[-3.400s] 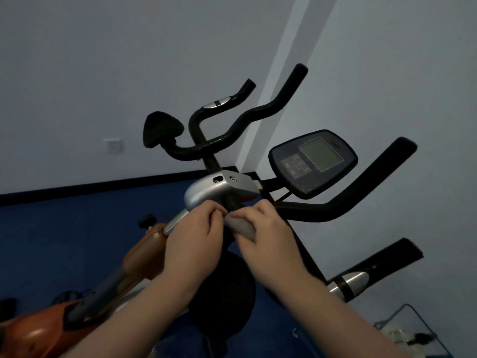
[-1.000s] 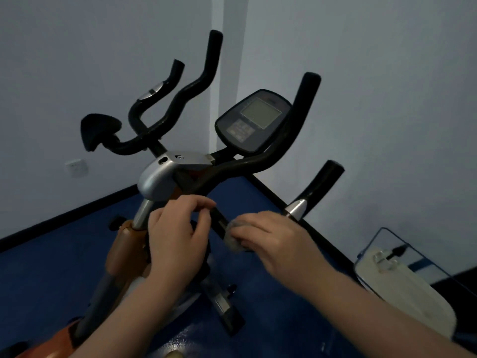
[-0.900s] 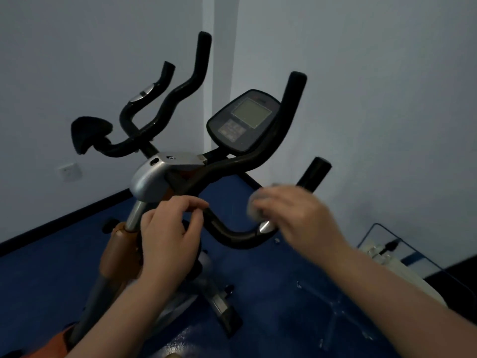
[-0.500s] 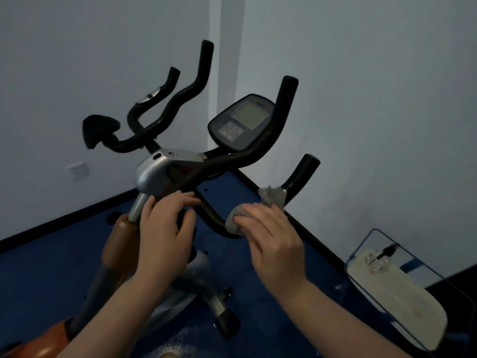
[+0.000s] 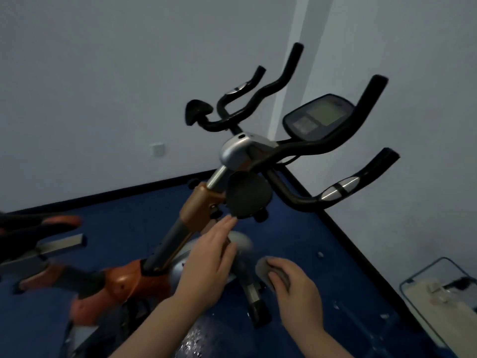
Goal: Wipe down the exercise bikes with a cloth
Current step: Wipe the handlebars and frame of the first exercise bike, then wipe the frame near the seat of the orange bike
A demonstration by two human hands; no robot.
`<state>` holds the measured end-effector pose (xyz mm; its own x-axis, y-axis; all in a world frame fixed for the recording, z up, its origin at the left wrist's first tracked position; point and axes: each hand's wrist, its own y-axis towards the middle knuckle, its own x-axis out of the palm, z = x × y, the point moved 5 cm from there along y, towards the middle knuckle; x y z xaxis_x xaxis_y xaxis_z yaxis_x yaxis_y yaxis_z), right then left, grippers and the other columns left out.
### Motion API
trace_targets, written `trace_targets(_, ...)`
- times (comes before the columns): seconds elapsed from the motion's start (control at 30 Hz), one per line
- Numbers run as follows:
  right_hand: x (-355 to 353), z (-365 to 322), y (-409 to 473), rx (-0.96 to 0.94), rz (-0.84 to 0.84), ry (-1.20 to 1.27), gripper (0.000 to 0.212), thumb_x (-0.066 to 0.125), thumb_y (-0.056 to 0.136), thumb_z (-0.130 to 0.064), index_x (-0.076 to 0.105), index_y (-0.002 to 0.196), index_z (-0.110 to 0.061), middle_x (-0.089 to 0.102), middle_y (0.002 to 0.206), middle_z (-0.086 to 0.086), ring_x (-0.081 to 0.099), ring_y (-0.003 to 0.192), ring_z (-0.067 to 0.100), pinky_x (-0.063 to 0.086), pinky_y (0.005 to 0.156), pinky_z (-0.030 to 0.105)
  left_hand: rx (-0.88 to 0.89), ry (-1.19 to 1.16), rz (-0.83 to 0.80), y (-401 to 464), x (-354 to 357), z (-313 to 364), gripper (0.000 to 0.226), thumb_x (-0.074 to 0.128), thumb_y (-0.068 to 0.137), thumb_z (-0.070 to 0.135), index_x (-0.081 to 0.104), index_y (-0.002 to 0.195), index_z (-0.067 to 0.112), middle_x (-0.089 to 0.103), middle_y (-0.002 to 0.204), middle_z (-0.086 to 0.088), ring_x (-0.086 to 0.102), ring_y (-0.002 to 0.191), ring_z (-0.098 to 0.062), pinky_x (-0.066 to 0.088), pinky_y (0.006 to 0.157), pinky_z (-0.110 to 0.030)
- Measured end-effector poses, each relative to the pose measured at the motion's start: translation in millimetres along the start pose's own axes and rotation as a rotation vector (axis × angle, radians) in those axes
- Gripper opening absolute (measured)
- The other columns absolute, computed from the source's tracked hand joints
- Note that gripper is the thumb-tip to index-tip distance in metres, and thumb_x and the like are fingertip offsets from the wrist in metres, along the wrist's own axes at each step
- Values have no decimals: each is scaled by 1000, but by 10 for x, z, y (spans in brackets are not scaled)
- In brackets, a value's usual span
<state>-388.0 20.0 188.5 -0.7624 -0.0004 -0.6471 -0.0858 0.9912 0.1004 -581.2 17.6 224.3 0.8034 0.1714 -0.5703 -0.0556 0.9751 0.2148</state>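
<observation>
An orange and silver exercise bike (image 5: 196,205) stands in the room's corner, with black handlebars (image 5: 304,148) and a dark console (image 5: 318,116). My right hand (image 5: 296,293) grips a crumpled grey cloth (image 5: 263,270) low beside the bike's silver flywheel cover (image 5: 240,241). My left hand (image 5: 209,262) reaches toward the orange stem with its fingers straight, the fingertips just below a black round pad (image 5: 247,195). It holds nothing.
A second bike's orange and black parts (image 5: 44,226) lie at the left edge. A wire-framed object with a pale pad (image 5: 444,295) sits on the blue floor (image 5: 322,241) at the lower right. White walls meet behind the bike.
Both hands have dropped from the handlebar to the lower frame. My right hand took the cloth down off the bar. The view has tilted down and swung left.
</observation>
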Motion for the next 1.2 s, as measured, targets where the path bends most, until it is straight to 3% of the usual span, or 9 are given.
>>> trace_targets(0.2,494,-360,-498,-22,-150,12,24,59,92,-23,65,112,-35,62,109,-25,57,99,-6,48,83,15,-223,70,36,-1013,-429,-495,31,54,93,24,54,122,33,58,120,17,52,112,3,44,97,-23)
trace_targets(0.37,1072,-812,-1181,-61,-352,25,23,60,92,-24,65,111,-34,60,106,-25,56,95,-6,42,80,5,-479,98,129,-2203,-943,-965,26,57,91,19,61,114,28,61,114,14,56,109,-6,45,97,-29)
trace_targets(0.47,1480,-1083,-1651,-117,-486,25,24,60,91,-25,64,114,-33,61,110,-24,56,99,-5,46,89,14,-630,90,174,-2851,-1229,-1161,26,54,92,19,60,116,28,59,115,15,55,108,-5,44,95,-25)
trace_targets(0.57,1806,-1375,-2091,-166,-583,47,25,59,91,-26,64,115,-34,61,113,-23,56,103,-4,45,90,16,-711,46,224,-3360,-1460,-1259,26,53,93,20,59,116,29,60,114,14,57,106,-6,48,94,-30)
trace_targets(0.9,2417,-1955,-2349,-281,-722,3,25,58,91,-28,61,114,-37,60,112,-23,55,103,-2,45,89,18,-857,-18,358,-3985,-1970,-1504,27,53,93,21,57,118,31,58,114,18,54,107,-1,45,90,-22)
trace_targets(1.2,3246,-2498,-1988,-313,-832,5,22,58,92,-28,62,111,-38,61,109,-24,55,102,-3,41,84,11,-922,-5,427,-3863,-2725,-2057,23,53,93,20,54,107,39,55,110,21,52,98,5,37,82,-15)
